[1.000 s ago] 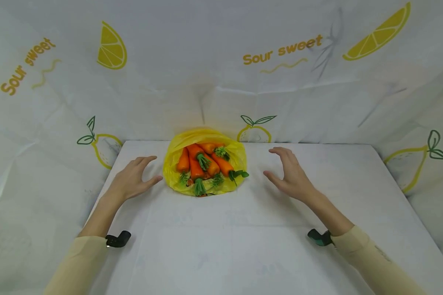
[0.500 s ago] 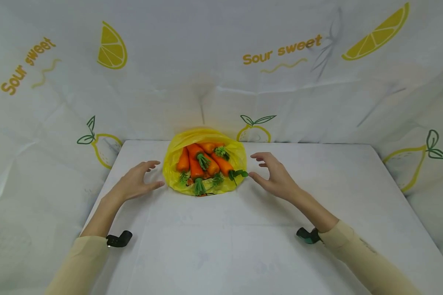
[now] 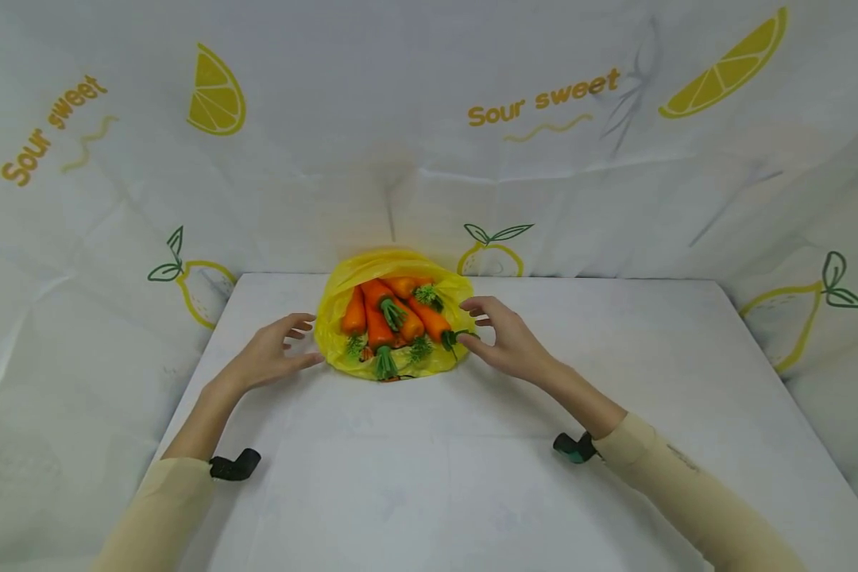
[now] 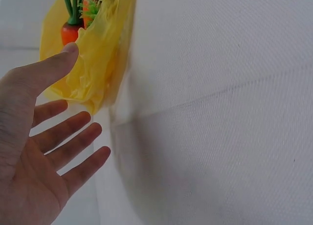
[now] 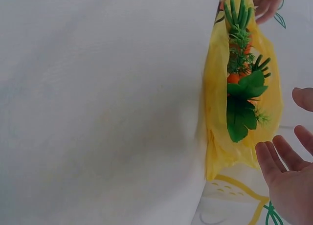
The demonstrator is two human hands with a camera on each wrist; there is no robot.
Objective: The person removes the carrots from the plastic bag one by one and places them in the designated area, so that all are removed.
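Observation:
A yellow plastic bag (image 3: 343,270) lies at the far edge of the table, its mouth facing the person. Several orange carrots (image 3: 379,326) with green tops sit inside it. My left hand (image 3: 268,353) is at the bag's left side, fingers extended and thumb apart. In the left wrist view the left hand (image 4: 44,146) holds nothing. At the bag's right side is my right hand (image 3: 511,342), its fingers slightly bent beside green leaves (image 5: 247,95) that stick out. The right wrist view shows the right hand (image 5: 288,181) with nothing in it; whether either hand touches the bag I cannot tell.
The table (image 3: 429,477) is covered with a white cloth. Behind it and at the sides hangs a white sheet (image 3: 372,95) with lemon prints and lettering. Black wrist devices (image 3: 236,465) sit by the cuffs.
My right hand has moved left, from well apart to the bag's right edge. The left hand has shifted slightly right and a little lower. The bag and carrots have stayed in place.

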